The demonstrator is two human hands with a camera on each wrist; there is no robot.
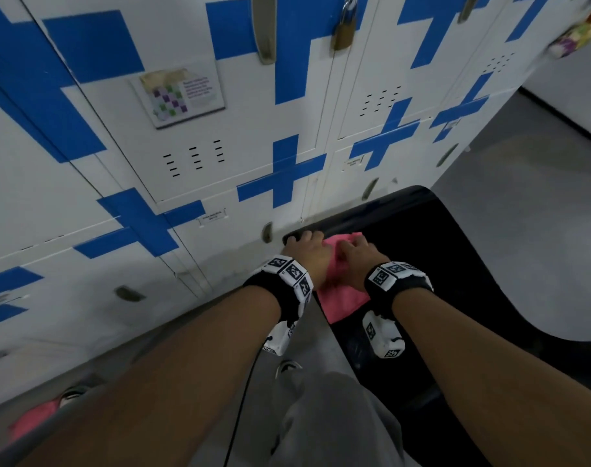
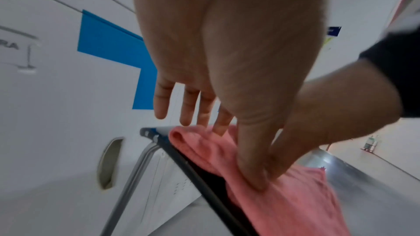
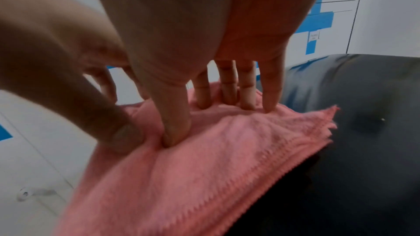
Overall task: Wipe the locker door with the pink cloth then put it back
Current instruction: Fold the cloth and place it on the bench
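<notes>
Fingers (image 1: 305,238) of the left hand (image 1: 309,254) and right hand (image 1: 358,259) sit on the pink cloth (image 1: 346,296), which lies on a black bench (image 1: 472,264) by the lockers (image 1: 186,163). Left wrist view: fingers straight, spread, thumb pressing cloth. Right wrist view: straight fingertips and thumb press it flat.

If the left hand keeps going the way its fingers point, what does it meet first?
Probably the white locker door: the left hand points past the pink cloth and the black seat edge toward it. Depth is unclear.
</notes>
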